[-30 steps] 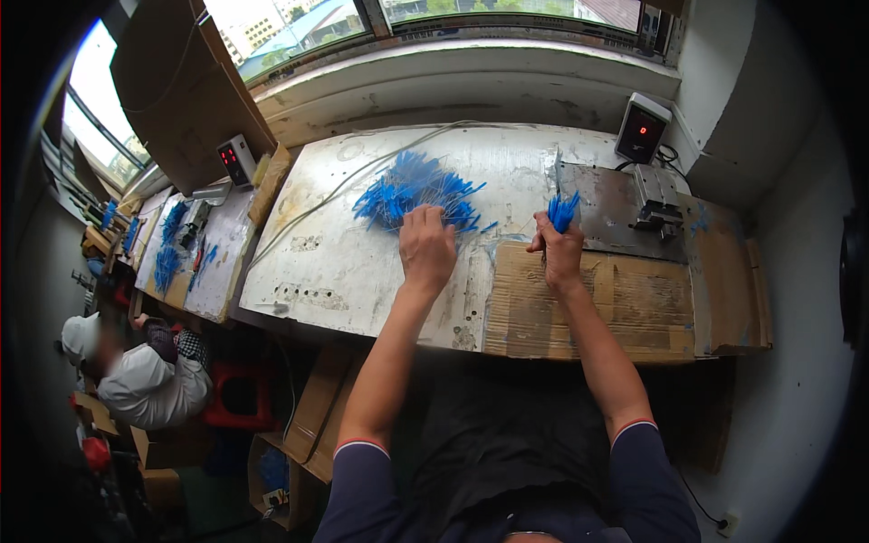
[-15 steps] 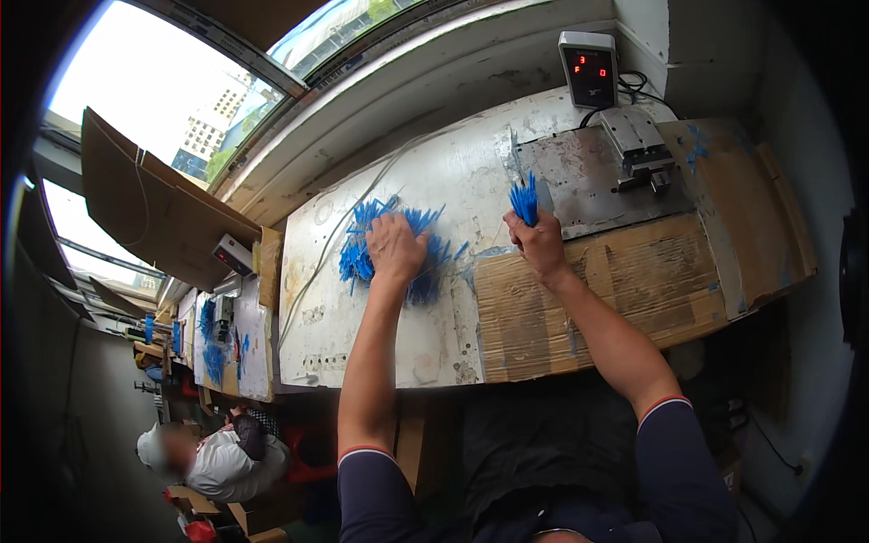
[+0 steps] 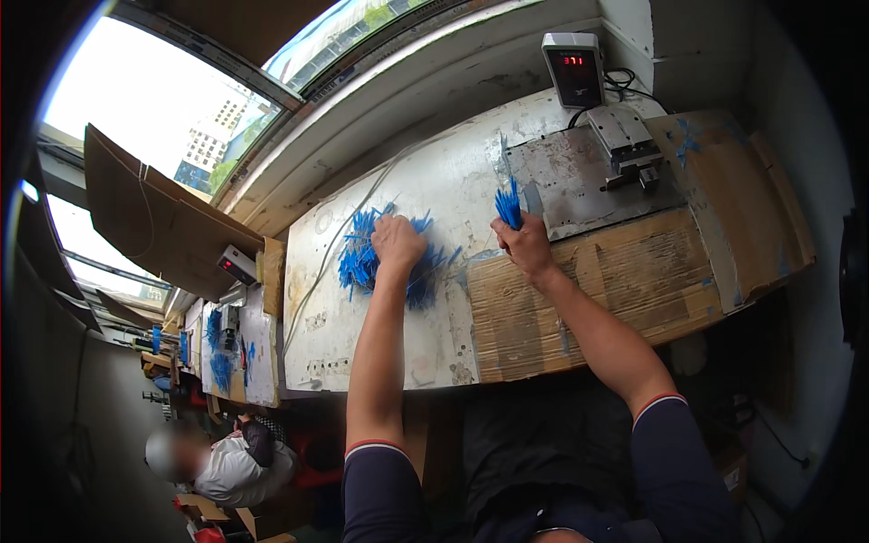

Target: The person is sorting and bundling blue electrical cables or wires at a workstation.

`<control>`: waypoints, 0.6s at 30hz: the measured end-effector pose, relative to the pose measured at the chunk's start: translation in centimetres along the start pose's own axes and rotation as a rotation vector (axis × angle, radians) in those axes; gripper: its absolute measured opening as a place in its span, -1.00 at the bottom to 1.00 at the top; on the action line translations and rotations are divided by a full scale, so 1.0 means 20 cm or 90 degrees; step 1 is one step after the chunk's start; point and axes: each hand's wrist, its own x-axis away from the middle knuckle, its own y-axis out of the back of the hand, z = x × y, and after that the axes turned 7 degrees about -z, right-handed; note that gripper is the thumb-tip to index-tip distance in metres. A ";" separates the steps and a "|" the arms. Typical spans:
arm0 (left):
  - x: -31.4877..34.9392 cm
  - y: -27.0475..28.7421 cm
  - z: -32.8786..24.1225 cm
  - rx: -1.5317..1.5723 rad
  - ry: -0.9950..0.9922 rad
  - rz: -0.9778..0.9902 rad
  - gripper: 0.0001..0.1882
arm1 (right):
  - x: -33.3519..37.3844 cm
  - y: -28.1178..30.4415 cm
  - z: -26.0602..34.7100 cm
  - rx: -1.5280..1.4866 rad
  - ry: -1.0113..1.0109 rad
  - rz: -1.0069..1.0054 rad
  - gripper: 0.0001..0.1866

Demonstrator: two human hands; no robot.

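Nearest in, the dark blue sleeves [image 3: 382, 484], trimmed in red and white, and both bare forearms reaching out over the white table [image 3: 430, 348]. Beneath the right forearm there's a ribbed brown cardboard sheet [image 3: 602, 294], worn and taped.

Up to the hands now! The right hand [image 3: 528, 246] is closed in a fist around a blue bundle [image 3: 509, 206], a cluster of thin strips with tips fanning up above the thumb and forefinger. Across to the left hand [image 3: 398, 242], back of the hand uppermost, fingers curled down onto the blue pile [image 3: 358, 261]. The fingertips are buried from this angle, so I can't tell whether they have hold of any strips. The pile spreads to both sides of that hand, loose ends poking out toward the right hand.

Just past the left hand, a thin grey cable [image 3: 347, 217] trails along the table. Beyond the right hand and off to its right lies a flat metal plate [image 3: 566, 185], with a metal fixture [image 3: 625, 145] at its far end, and behind that an upright display box [image 3: 572, 77] glowing red.

Well out to the left of the left hand, a co-worker [image 3: 244, 466] sits beside another bench [image 3: 258, 353], more blue strips [image 3: 217, 348] lying on it.
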 end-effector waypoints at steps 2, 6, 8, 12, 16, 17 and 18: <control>0.00 0.01 0.01 0.021 0.014 0.003 -0.63 | -0.01 0.01 -0.01 0.001 -0.001 0.000 -0.82; 0.03 0.02 0.10 0.106 -0.002 -0.061 -0.60 | -0.01 0.01 -0.03 0.013 0.004 0.004 -0.80; 0.05 0.04 0.14 0.148 -0.007 -0.065 -0.49 | -0.01 0.00 -0.03 0.049 0.032 0.009 -0.78; 0.12 0.09 0.12 0.167 0.002 -0.049 -0.44 | -0.01 0.02 -0.05 0.044 0.033 0.013 -0.78; 0.11 0.11 0.21 0.177 -0.024 -0.071 -0.47 | 0.00 -0.01 -0.04 0.045 0.013 0.024 -0.78; 0.08 0.13 0.25 0.235 -0.041 -0.080 -0.48 | 0.01 -0.02 -0.04 0.048 0.019 0.029 -0.78; 0.07 0.14 0.28 0.293 -0.059 -0.088 -0.50 | 0.01 -0.02 -0.05 0.049 0.016 0.032 -0.78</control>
